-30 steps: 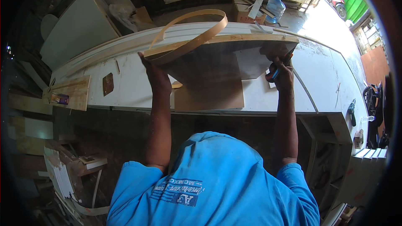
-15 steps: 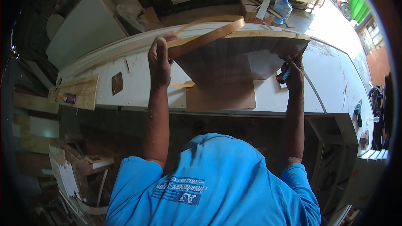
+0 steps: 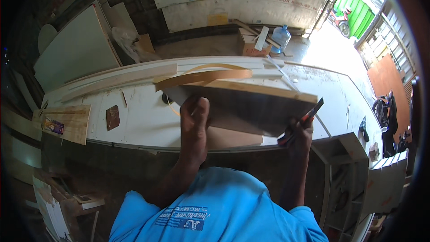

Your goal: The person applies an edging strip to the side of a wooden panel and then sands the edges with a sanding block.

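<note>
A dark-faced board is held tilted above the white workbench, its pale wooden edge uppermost. My left hand grips the board at its near left side, thumb up; its fingertips are partly hidden. A tan strip of edge banding loops along the left part of the top edge, one end curling free. My right hand is closed round a red and black utility knife, at the board's right end, blade pointing up and away. Whether the right fingers also press on the board is hard to see.
On the white workbench a brown piece and a plywood offcut lie at left. A brown panel rests under the board. A drill lies at right. Behind stand a carton and a blue water jug.
The board has come nearer and tipped, so its top edge shows more. My left hand has moved right and nearer, off the strip and onto the board. My right hand has shifted nearer with the knife.
</note>
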A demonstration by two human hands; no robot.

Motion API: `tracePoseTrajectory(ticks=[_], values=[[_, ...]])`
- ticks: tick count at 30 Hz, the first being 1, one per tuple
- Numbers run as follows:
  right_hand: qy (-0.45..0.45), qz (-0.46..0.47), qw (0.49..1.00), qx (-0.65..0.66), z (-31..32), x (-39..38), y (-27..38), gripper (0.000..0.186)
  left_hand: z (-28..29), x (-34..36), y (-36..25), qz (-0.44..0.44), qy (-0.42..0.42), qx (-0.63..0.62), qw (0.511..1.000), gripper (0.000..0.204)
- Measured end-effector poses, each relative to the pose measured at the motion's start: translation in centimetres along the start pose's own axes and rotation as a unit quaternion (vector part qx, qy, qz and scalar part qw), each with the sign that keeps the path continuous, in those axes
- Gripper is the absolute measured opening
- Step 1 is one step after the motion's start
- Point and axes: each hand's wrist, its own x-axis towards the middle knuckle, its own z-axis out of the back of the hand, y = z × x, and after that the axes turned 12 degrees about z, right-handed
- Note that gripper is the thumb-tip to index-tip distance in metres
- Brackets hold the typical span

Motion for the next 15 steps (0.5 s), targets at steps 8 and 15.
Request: tracePoseTrajectory(ticks=[8, 15], values=[[0.233, -0.187, 0.949, 0.102, -8.3, -4.8, 5.8, 0.049, 5.0, -0.1, -4.6, 0.105, -0.106, -0.103, 0.983, 0.099], [0.553, -0.248, 0.787, 0.115, -9.4, -5.8, 5.5, 0.051, 7.7, -3.7, -7.1, 0.093, -0.11, -0.062, 0.988, 0.072]])
